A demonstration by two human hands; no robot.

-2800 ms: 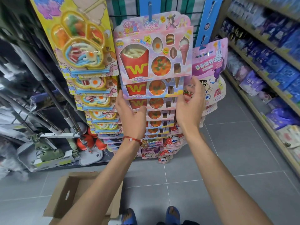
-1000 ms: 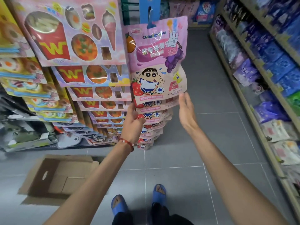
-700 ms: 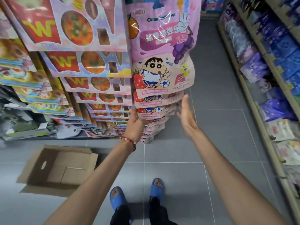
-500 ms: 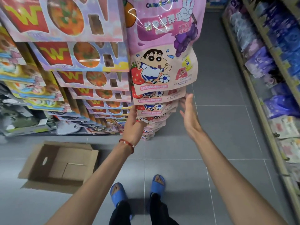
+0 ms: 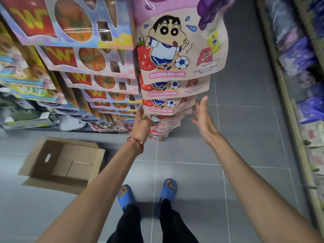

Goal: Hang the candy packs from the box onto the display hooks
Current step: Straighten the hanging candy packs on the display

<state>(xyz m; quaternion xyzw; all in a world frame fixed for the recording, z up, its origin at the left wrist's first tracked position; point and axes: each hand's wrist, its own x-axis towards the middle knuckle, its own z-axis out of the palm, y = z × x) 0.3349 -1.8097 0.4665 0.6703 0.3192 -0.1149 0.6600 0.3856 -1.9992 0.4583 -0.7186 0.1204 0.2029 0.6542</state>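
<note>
1. The cartoon candy packs (image 5: 177,50) hang in a long row, one under the other, going down almost to the floor.
2. Each pack has a boy with a football and a red strawberry on it.
3. The left hand (image 5: 142,127) reaches up to the left side of the lower packs. Its fingers look straight and rest against the edge of the packs. It does not pinch any pack that I can see.
4. A red bracelet (image 5: 137,142) sits on the left wrist.
5. The right hand (image 5: 204,120) is on the other side of the same packs. Its fingers are spread wide. The fingertips (image 5: 196,105) are just beside the right edge of a pack; I cannot tell if they touch it.
6. So the lower packs are between the two hands.
7. Left of these packs hang the fast-food candy packs (image 5: 78,21), with a red fries box and a round pizza shape on each.
8. The box (image 5: 61,163) stands on the grey floor (image 5: 245,155) at the left, well apart from both hands. Its flaps are open and its brown bottom shows.
9. Two feet in blue sandals (image 5: 125,196) stand on the tiles, right of the box.
10. A shelf (image 5: 289,109) with purple bags runs along the right side.
</note>
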